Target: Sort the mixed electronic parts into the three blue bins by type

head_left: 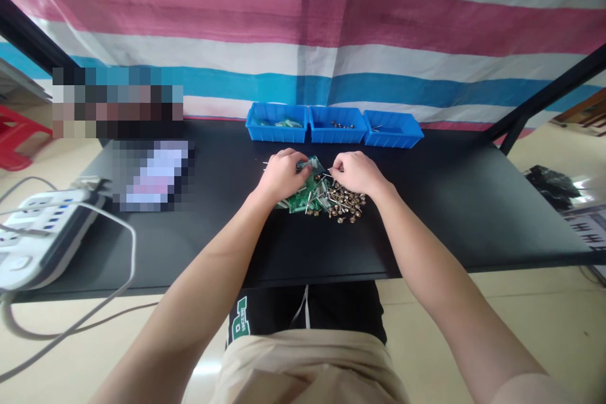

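My left hand [284, 173] is closed, thumb and fingers pinching a small green plastic packet [315, 165] over the pile. To its right, my right hand [357, 172] is closed in a pinch; a thin pale bit shows at its fingertips, too small to name. Beneath both hands lies a mixed heap: green plastic packets [298, 204], thin silvery pins, and brass-coloured round-headed tacks [348, 202], mostly on the right side. My left hand covers part of the heap.
Behind the heap stand three blue bins in a row: the left bin [278, 134] holds green packets, the middle bin [337, 136] tacks, the right bin [394, 137] a few thin pins. A power strip [42, 233] with cables sits left on the black table [445, 214], near a blurred-out phone-like object [158, 170].
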Demonstrator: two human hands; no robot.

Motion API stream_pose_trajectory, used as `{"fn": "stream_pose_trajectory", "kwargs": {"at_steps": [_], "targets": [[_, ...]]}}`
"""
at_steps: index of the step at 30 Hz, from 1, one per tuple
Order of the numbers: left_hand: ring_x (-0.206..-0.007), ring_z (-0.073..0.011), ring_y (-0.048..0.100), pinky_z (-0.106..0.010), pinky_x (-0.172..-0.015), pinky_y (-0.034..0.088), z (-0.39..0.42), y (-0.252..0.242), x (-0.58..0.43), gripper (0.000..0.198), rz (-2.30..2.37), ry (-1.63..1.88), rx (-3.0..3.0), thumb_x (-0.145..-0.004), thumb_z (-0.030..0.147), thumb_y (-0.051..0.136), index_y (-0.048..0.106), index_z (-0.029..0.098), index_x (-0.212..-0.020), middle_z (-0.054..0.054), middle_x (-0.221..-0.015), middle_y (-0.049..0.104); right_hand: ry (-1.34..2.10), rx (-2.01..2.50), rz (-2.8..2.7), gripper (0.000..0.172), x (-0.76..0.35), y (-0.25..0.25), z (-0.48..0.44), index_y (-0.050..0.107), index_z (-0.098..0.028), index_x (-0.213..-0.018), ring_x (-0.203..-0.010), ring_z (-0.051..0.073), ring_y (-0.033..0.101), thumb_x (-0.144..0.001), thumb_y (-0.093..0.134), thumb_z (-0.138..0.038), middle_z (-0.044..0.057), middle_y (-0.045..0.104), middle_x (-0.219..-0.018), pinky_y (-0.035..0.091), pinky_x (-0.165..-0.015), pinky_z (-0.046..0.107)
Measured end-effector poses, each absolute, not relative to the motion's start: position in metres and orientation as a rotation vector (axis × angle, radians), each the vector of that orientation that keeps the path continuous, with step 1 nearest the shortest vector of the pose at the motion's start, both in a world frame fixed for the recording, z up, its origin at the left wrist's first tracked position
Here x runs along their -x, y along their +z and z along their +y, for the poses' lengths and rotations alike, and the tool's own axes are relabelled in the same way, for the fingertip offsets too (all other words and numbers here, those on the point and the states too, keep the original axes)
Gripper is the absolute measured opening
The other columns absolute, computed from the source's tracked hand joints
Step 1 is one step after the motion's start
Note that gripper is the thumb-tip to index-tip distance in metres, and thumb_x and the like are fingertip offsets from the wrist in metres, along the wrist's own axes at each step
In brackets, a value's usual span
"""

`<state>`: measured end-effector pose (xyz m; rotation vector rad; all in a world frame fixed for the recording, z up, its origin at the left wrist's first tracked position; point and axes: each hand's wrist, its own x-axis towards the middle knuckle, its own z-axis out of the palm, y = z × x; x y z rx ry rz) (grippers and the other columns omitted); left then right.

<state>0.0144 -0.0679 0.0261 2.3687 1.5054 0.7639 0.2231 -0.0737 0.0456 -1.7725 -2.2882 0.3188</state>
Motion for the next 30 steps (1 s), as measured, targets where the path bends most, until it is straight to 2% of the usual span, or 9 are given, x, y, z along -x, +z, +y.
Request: {"fn": "stream_pose_trajectory", "kwargs": {"at_steps": [6, 14, 20, 25, 28, 30], "targets": [[-0.104, -0.0241, 0.066, -0.038, -0.096, 0.052, -0.073, 0.030, -0.016, 0.029, 1.283, 0.947, -2.385, -0.094, 0.035, 0.054, 0.072, 0.018, -0.110, -0.010, -0.109, 0.073, 0.339, 1.415, -2.257, 0.016, -0.221, 0.043, -0.075, 0.064, -0.018, -0.080, -0.078, 0.018, 0.060, -0.092, 0.060, -0.028, 0.006, 0.069, -0.086, 0.041, -0.072, 0.030], [-0.094, -0.0212, 0.068, -0.035, -0.089, 0.052, -0.075, 0.032, -0.016, 0.026, 1.147, 0.938, -2.398, -0.096, 0.033, 0.052, 0.072, 0.018, -0.102, -0.009, -0.098, 0.074, 0.338, 1.261, -2.215, 0.021, -0.217, 0.037, -0.075, 0.060, -0.018, -0.078, -0.072, 0.015, 0.055, -0.094, 0.060, -0.033, 0.004, 0.064, -0.080, 0.038, -0.069, 0.028], [-0.086, -0.0181, 0.068, -0.030, -0.082, 0.054, -0.076, 0.035, -0.015, 0.021, 1.171, 0.989, -2.114, -0.090, 0.035, 0.061, 0.073, 0.018, -0.094, -0.005, -0.093, 0.076, 0.385, 1.209, -2.118, 0.042, -0.218, 0.033, -0.071, 0.056, -0.019, -0.071, -0.064, 0.013, 0.052, -0.093, 0.058, -0.054, 0.003, 0.062, -0.071, 0.038, -0.064, 0.028], [-0.078, -0.0167, 0.067, -0.029, -0.072, 0.053, -0.072, 0.034, -0.014, 0.025, 1.064, 1.049, -1.877, -0.085, 0.041, 0.067, 0.074, 0.017, -0.088, -0.006, -0.085, 0.075, 0.433, 1.227, -2.038, 0.057, -0.218, 0.035, -0.071, 0.052, -0.020, -0.064, -0.059, 0.012, 0.049, -0.085, 0.057, -0.072, 0.001, 0.058, -0.063, 0.038, -0.061, 0.028], [-0.072, -0.0152, 0.065, -0.027, -0.066, 0.051, -0.069, 0.032, -0.014, 0.026, 1.031, 1.096, -1.787, -0.082, 0.041, 0.071, 0.074, 0.016, -0.084, -0.006, -0.082, 0.074, 0.506, 1.217, -2.004, 0.059, -0.218, 0.037, -0.073, 0.051, -0.020, -0.061, -0.057, 0.011, 0.047, -0.082, 0.059, -0.074, 0.000, 0.056, -0.059, 0.037, -0.060, 0.028], [-0.069, -0.0144, 0.063, -0.027, -0.064, 0.050, -0.068, 0.031, -0.014, 0.027, 1.043, 1.140, -1.755, -0.081, 0.042, 0.072, 0.074, 0.015, -0.083, -0.006, -0.080, 0.074, 0.571, 1.187, -1.982, 0.055, -0.218, 0.038, -0.074, 0.053, -0.019, -0.063, -0.056, 0.011, 0.046, -0.083, 0.062, -0.070, 0.000, 0.056, -0.059, 0.037, -0.060, 0.028]]}}
